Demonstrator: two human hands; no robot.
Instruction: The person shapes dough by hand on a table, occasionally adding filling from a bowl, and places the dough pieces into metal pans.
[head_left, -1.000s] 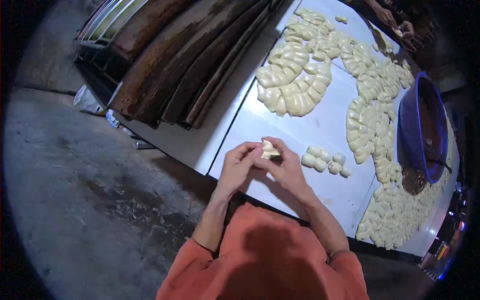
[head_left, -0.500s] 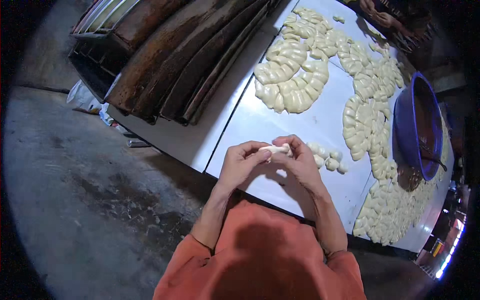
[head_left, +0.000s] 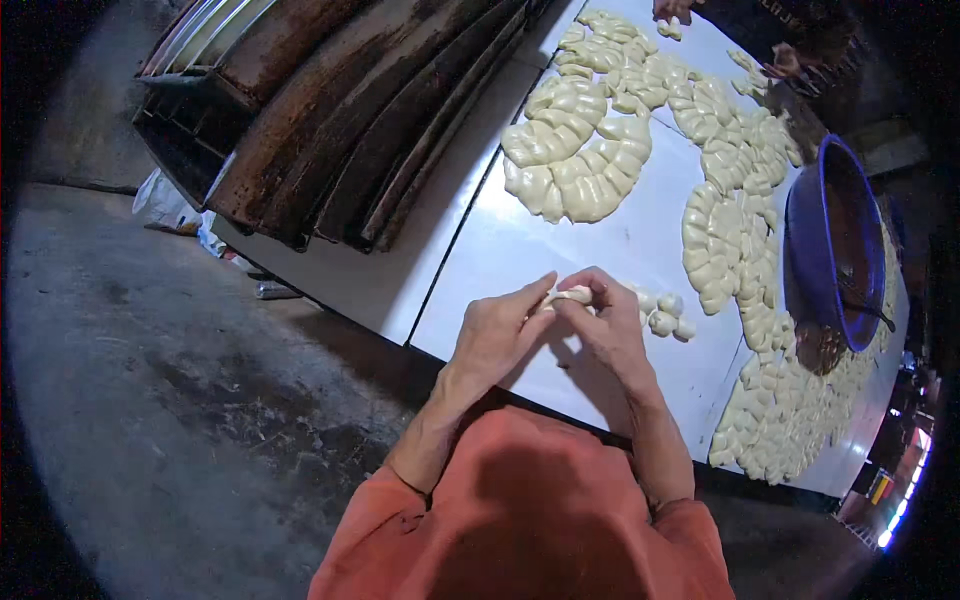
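I see smooth, glossy dough pieces (head_left: 590, 188) on a sleek tabletop (head_left: 625, 252); the basin (head_left: 808, 225) looks like shiny plastic, the stacked trays (head_left: 290, 135) rough, rust-stained metal, the shirt (head_left: 540, 435) matt cloth, the floor (head_left: 190, 330) dull concrete.

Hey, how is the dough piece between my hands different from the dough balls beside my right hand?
The dough piece is held between the left hand and right hand, while the dough balls rest on the white table. The dough piece looks elongated, though partly covered; the dough balls look rounded. Both are pale.
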